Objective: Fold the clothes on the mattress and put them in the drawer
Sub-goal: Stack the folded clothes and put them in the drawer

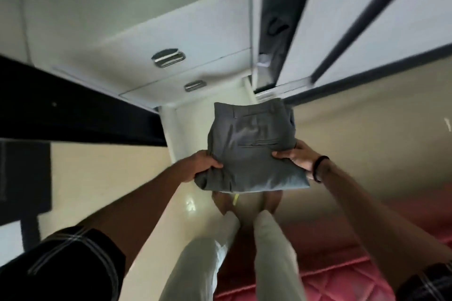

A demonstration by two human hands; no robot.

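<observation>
Folded grey trousers (249, 144) hang in the air in front of me, back pocket facing up. My left hand (201, 165) grips their near left corner, thumb on top. My right hand (297, 157), with a dark band on the wrist, grips the near right edge. Behind and below the trousers an open white drawer (188, 115) sticks out from the cabinet; the trousers cover most of its inside. The red quilted mattress (342, 264) lies at the lower right by my legs.
Two shut white drawers with metal handles (168, 57) sit above the open one. A dark bar (73, 115) crosses the left side. White wardrobe doors with dark trim (367, 19) stand at the right. The cream floor (102, 173) shows below, with my feet on it.
</observation>
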